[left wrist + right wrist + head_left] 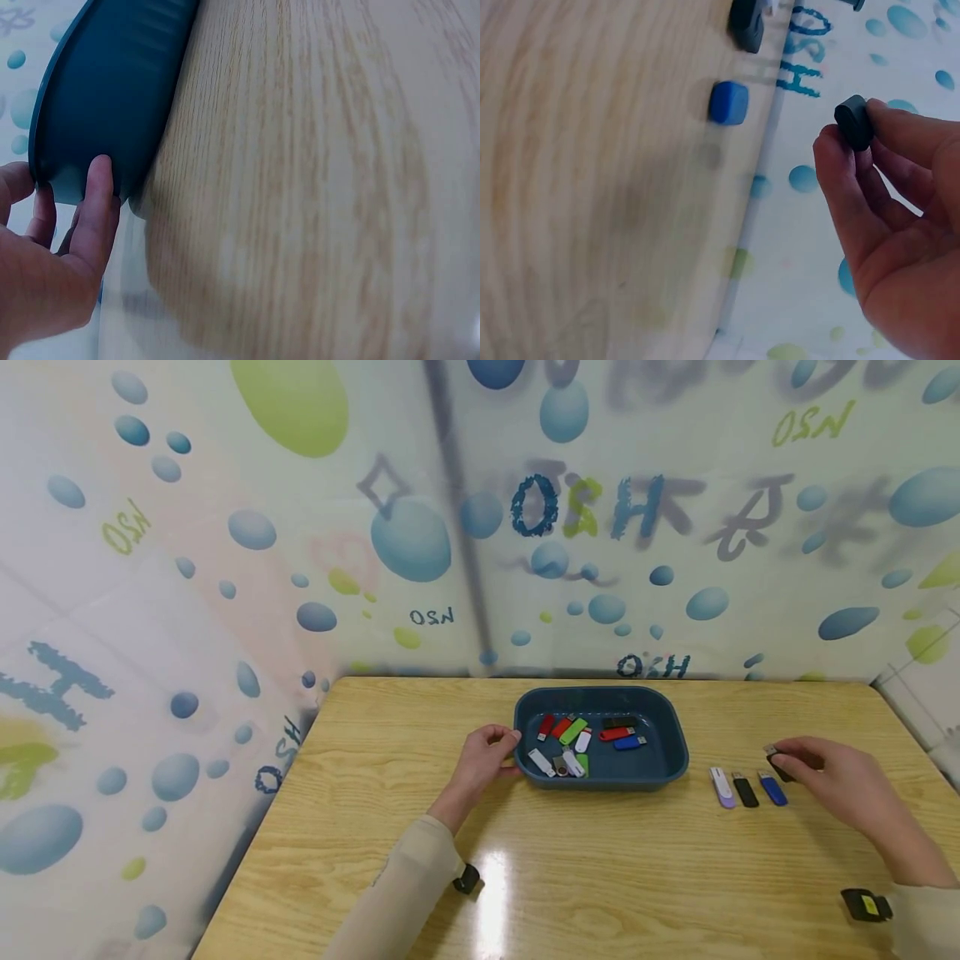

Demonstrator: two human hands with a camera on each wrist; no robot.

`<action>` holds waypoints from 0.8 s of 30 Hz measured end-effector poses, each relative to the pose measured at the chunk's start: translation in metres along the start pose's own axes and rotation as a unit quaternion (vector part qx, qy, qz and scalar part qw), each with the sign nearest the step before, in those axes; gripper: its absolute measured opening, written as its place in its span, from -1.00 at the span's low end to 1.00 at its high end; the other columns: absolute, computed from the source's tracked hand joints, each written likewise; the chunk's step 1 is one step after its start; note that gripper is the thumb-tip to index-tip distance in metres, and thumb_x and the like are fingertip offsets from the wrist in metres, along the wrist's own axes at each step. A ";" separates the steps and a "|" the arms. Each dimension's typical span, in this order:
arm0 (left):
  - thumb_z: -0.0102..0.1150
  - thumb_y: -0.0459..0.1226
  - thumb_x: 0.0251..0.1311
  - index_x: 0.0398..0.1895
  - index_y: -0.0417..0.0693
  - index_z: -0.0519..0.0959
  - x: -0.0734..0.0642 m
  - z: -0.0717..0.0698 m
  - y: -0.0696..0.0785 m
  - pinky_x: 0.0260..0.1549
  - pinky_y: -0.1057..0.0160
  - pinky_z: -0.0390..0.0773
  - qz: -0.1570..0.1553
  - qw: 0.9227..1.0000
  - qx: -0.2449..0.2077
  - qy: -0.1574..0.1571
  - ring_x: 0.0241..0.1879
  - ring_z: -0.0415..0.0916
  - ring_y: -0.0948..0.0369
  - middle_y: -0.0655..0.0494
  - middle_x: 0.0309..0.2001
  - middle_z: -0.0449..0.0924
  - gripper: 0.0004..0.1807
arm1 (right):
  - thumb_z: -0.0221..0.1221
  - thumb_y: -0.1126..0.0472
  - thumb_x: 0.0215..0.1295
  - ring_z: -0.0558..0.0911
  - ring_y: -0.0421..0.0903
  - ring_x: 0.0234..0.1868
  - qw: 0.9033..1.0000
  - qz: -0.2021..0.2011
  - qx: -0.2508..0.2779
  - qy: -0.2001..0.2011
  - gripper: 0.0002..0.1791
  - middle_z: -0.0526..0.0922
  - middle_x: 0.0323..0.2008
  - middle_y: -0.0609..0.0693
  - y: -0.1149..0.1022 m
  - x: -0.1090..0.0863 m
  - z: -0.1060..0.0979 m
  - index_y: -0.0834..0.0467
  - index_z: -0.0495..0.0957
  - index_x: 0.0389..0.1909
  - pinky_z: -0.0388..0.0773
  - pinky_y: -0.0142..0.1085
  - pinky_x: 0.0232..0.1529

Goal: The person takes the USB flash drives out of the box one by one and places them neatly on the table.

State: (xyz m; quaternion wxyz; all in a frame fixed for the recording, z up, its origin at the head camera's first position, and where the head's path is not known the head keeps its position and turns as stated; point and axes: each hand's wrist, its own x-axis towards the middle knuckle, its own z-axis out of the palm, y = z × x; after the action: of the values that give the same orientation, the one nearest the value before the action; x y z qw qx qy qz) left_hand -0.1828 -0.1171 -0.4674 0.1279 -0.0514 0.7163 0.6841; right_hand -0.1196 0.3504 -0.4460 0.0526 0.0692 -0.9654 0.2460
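Observation:
My right hand (pixel 840 777) pinches a black USB flash drive (pixel 854 122) between thumb and fingertips, its metal plug pointing up and away in the head view. Just left of that hand, a blue flash drive (pixel 772 788), a black flash drive (pixel 746 790) and a white and lilac flash drive (pixel 722 787) lie in a row on the table. My left hand (pixel 483 760) holds the left end of a dark blue plastic bin (pixel 600 783), thumb at the rim and fingers against the outer wall (pixel 112 97).
Several loose flash drives lie in the bin, among them a green one (pixel 573 731), a red one (pixel 617 734) and a blue one (pixel 629 742). The wood-grain table (pixel 600 877) meets a patterned curtain (pixel 465 610) along its back edge.

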 end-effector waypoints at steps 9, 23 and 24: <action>0.18 -0.21 0.51 0.01 -0.31 0.56 0.001 0.000 0.000 -0.21 0.11 0.78 -0.002 1.000 0.003 0.002 -0.30 0.61 0.17 -0.04 -0.13 0.47 -0.72 | 0.17 0.14 0.55 0.68 0.28 -0.29 0.999 0.042 -0.012 -0.017 -0.60 0.72 -0.26 0.32 0.017 -0.004 0.000 0.48 0.58 0.03 0.60 -0.01 -0.47; 0.19 -0.22 0.49 0.00 -0.32 0.55 0.001 0.000 -0.003 -0.24 0.11 0.78 0.004 1.000 -0.001 0.002 -0.32 0.60 0.17 -0.05 -0.14 0.46 -0.71 | 0.23 0.22 0.49 0.61 0.46 -0.16 0.993 0.087 -0.039 -0.075 -0.63 0.66 -0.17 0.47 0.032 -0.001 -0.003 0.54 0.59 -0.06 0.57 0.22 -0.27; 0.19 -0.22 0.49 0.00 -0.33 0.55 0.001 0.000 -0.003 -0.24 0.10 0.78 0.005 1.000 -0.001 0.001 -0.32 0.60 0.17 -0.05 -0.14 0.47 -0.71 | 0.22 0.20 0.50 0.60 0.47 -0.14 0.992 0.089 -0.038 -0.081 -0.63 0.66 -0.17 0.47 0.033 -0.001 -0.002 0.53 0.59 -0.06 0.56 0.23 -0.26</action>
State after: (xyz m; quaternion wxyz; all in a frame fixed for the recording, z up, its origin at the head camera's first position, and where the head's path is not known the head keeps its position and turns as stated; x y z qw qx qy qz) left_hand -0.1834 -0.1169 -0.4702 0.1237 -0.0490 0.7159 0.6854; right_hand -0.1240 0.3806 -0.4595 -0.0453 0.0007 -0.9774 0.2064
